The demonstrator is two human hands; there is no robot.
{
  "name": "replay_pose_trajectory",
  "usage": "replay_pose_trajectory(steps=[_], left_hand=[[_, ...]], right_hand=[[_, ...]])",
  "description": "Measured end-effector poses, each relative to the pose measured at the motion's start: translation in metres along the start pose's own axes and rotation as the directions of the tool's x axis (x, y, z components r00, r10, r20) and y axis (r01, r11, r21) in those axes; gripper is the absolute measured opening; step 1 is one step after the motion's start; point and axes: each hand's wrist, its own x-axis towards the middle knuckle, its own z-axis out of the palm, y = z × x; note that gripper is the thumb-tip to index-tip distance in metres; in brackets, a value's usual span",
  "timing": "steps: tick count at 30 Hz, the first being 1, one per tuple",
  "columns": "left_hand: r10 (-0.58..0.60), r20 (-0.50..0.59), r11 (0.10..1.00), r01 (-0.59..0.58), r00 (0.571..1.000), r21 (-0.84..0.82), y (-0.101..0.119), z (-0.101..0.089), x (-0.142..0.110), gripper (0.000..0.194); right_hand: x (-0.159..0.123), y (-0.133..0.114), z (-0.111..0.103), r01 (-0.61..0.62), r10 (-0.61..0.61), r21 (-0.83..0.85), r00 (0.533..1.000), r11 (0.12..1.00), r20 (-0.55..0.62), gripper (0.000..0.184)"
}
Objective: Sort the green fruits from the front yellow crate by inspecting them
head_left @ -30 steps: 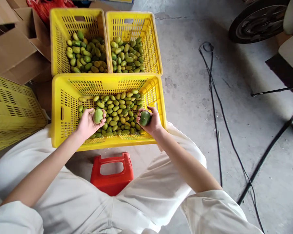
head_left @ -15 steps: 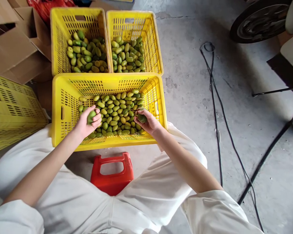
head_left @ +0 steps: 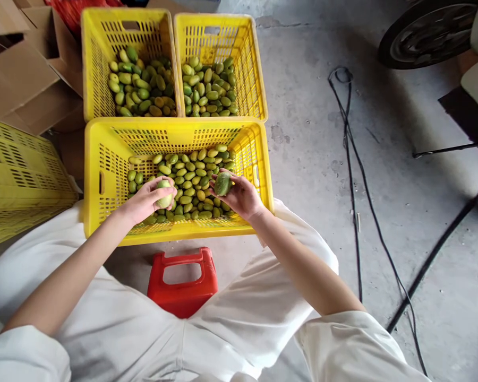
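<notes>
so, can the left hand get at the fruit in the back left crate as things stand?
Probably for reach, less so for picking: the left hand is occupied by a pale green fruit. The back left crate is open-topped, right behind the near crate.

- Floor [head_left: 295,175]: grey, stained, concrete-like; shadowed upper right.
- Stool [head_left: 179,301]: red.
- Cardboard [head_left: 18,79]: upper left.
- Black cables [head_left: 346,122]: floor, right.
- Spoked wheel [head_left: 426,34]: upper right.

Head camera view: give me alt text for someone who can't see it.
Over a yellow crate of green and yellowish fruit, the left hand grips a pale green fruit and the right hand holds a darker green one. Two more fruit-filled yellow crates stand behind; a red stool sits below.
</notes>
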Motion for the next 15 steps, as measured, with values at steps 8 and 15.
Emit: replay_pose_trajectory(steps=[8, 15], left_hand=[[-0.05, -0.282, 0.978, -0.01, 0.958, -0.209, 0.001, -0.004, 0.008, 0.022], [-0.151, -0.309, 0.943, 0.043, 0.939, -0.329, 0.005, 0.001, 0.011, 0.022]], right_hand=[[-0.003, -0.002, 0.0, 0.021, -0.02, 0.024, 0.998, 0.999, -0.059, 0.033], [-0.002, -0.001, -0.002, -0.008, 0.008, -0.011, 1.0, 1.0, 0.009, 0.027]])
